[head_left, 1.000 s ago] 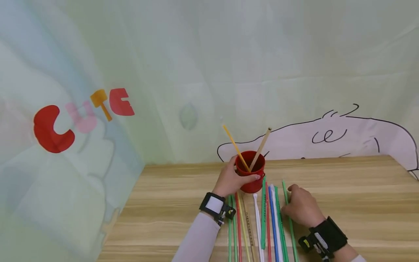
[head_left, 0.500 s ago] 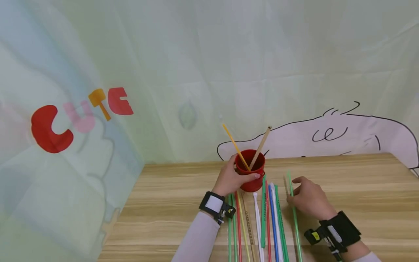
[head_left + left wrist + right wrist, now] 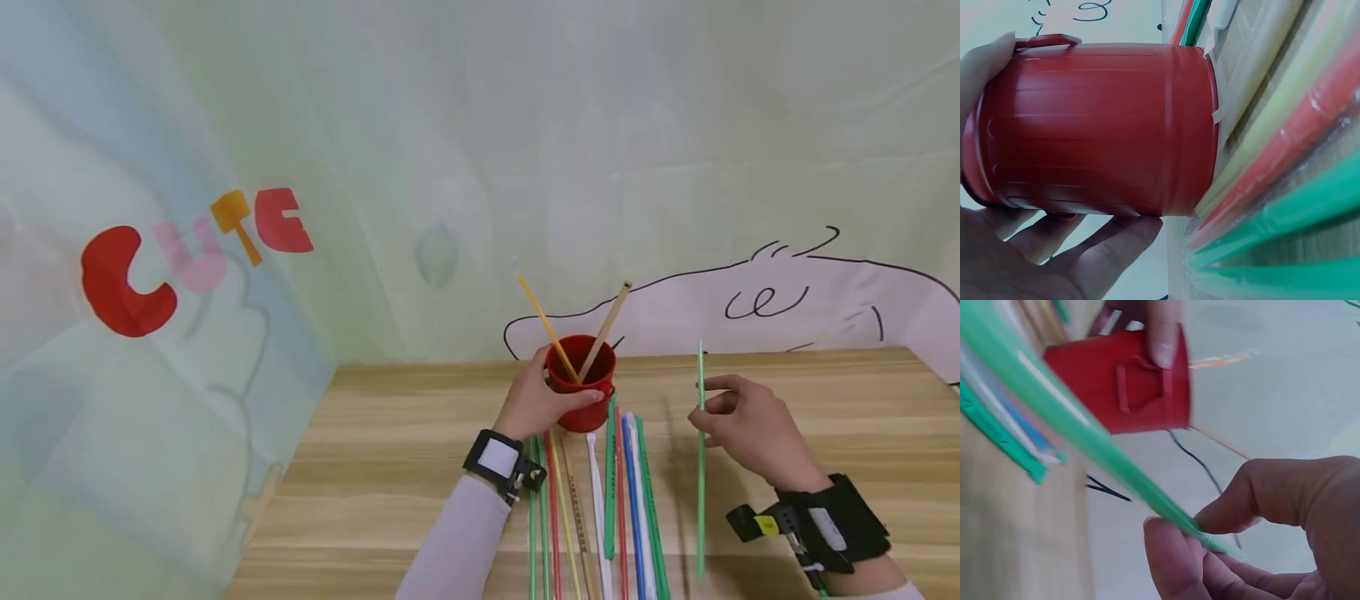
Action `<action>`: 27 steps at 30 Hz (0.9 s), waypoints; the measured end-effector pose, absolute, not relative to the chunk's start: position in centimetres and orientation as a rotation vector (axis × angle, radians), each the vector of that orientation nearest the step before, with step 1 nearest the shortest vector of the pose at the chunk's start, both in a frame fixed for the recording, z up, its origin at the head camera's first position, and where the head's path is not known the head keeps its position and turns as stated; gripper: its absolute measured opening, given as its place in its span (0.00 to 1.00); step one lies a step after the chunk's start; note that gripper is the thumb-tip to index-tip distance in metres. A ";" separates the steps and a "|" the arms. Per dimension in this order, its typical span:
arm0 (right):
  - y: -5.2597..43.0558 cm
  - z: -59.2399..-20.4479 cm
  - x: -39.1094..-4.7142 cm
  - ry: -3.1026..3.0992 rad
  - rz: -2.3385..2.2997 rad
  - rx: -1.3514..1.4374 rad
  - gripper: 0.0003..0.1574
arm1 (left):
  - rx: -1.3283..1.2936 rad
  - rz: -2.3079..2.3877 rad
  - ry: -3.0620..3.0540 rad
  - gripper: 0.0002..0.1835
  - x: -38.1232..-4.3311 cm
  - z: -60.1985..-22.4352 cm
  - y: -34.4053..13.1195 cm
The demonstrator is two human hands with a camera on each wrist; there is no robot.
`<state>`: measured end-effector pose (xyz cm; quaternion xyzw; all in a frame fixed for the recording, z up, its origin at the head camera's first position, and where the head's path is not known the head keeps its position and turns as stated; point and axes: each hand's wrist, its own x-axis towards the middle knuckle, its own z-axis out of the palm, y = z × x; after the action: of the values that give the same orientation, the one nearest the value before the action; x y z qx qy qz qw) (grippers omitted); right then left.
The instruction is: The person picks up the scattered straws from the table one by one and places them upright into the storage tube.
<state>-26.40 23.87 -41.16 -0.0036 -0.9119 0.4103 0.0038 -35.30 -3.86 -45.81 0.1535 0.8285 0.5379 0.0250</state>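
Observation:
My left hand [image 3: 537, 398] grips a red bucket [image 3: 1097, 125] near its rim, the thumb across the near side. Two sticks lean out of the bucket: a yellow straw [image 3: 536, 307] on the left and a tan paper-wrapped straw [image 3: 613, 312] on the right. My right hand [image 3: 752, 425] pinches a green straw [image 3: 701, 492] between thumb and fingers, close to its upper end. This straw hangs lifted off the table, its shadow falling to the left. In the right wrist view the green straw [image 3: 1079, 425] crosses in front of the bucket.
A row of straws lies on the wooden table [image 3: 390, 492] in front of the bucket. Among them are a red straw [image 3: 622, 508], a blue straw [image 3: 633, 500] and a green wrapped straw [image 3: 652, 517]. A printed cloth backdrop [image 3: 450, 167] stands behind the table.
My right hand has picked the green straw up from the right end of the row and moved it right and upward. The left hand stays on the bucket.

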 end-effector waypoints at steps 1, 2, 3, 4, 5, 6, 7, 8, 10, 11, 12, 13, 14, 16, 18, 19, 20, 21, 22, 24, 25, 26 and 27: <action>24.1 -40.9 -26.4 -2.836 1.292 -0.008 0.36 | 0.471 1.661 2.566 0.45 -35.3 -45.8 -3.8; 24.3 -40.7 -26.3 -2.815 1.299 -0.004 0.36 | 0.469 1.660 2.566 0.45 -35.4 -45.8 -3.8; 24.6 -40.4 -26.3 -2.790 1.307 0.005 0.35 | 0.469 1.659 2.567 0.45 -35.4 -45.8 -3.7; 24.8 -40.2 -26.3 -2.770 1.314 0.013 0.35 | 0.468 1.658 2.567 0.45 -35.4 -45.8 -3.7; 25.0 -40.0 -26.3 -2.750 1.323 0.017 0.34 | 0.467 1.655 2.568 0.45 -35.4 -45.8 -3.7; 25.2 -39.7 -26.3 -2.733 1.330 0.022 0.34 | 0.468 1.652 2.567 0.45 -35.4 -45.8 -3.6; 25.3 -39.5 -26.3 -2.711 1.345 0.032 0.33 | 0.470 1.651 2.565 0.45 -35.4 -45.8 -3.6; 25.5 -39.3 -26.3 -2.694 1.353 0.036 0.33 | 0.472 1.653 2.562 0.45 -35.4 -45.8 -3.5; 25.7 -38.8 -26.3 -2.664 1.362 0.042 0.33 | 0.471 1.655 2.557 0.45 -35.5 -45.8 -3.4; 25.7 -38.6 -26.4 -2.648 1.368 0.045 0.33 | 0.470 1.657 2.556 0.45 -35.5 -45.8 -3.4; 25.8 -38.3 -26.4 -2.632 1.372 0.050 0.32 | 0.470 1.659 2.555 0.45 -35.5 -45.9 -3.4; 25.9 -38.0 -26.5 -2.614 1.375 0.051 0.32 | 0.469 1.660 2.554 0.45 -35.5 -45.9 -3.4; 25.9 -37.7 -26.6 -2.597 1.379 0.049 0.33 | 0.468 1.662 2.553 0.45 -35.5 -45.9 -3.3; 26.0 -37.1 -26.7 -2.557 1.395 0.052 0.33 | 0.467 1.661 2.552 0.45 -35.5 -46.0 -3.3; 25.9 -36.3 -26.9 -2.517 1.407 0.046 0.34 | 0.466 1.661 2.551 0.45 -35.5 -46.0 -3.2; 25.9 -35.8 -27.0 -2.492 1.423 0.044 0.34 | 0.466 1.664 2.550 0.45 -35.5 -46.0 -3.2; 25.9 -35.4 -27.1 -2.468 1.434 0.042 0.34 | 0.467 1.666 2.549 0.45 -35.5 -45.9 -3.2; 25.8 -35.0 -27.2 -2.444 1.446 0.036 0.33 | 0.466 1.666 2.549 0.45 -35.5 -45.9 -3.2; 25.7 -34.5 -27.3 -2.417 1.463 0.031 0.31 | 0.466 1.666 2.548 0.45 -35.5 -45.9 -3.2; 25.6 -33.6 -27.6 -2.355 1.497 0.022 0.25 | 0.464 1.667 2.547 0.45 -35.5 -45.9 -3.2; 25.5 -33.2 -27.7 -2.323 1.514 0.023 0.23 | 0.463 1.669 2.545 0.45 -35.5 -45.9 -3.2; 25.4 -32.8 -27.8 -2.298 1.518 0.018 0.20 | 0.462 1.669 2.543 0.45 -35.5 -46.0 -3.2; 25.3 -32.5 -27.9 -2.271 1.534 0.014 0.18 | 0.461 1.669 2.542 0.45 -35.5 -46.0 -3.2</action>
<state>-27.94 25.27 -32.46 0.0052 -0.8120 0.5485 0.1993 -35.52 -3.17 -46.00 0.1499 0.8260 0.5424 0.0329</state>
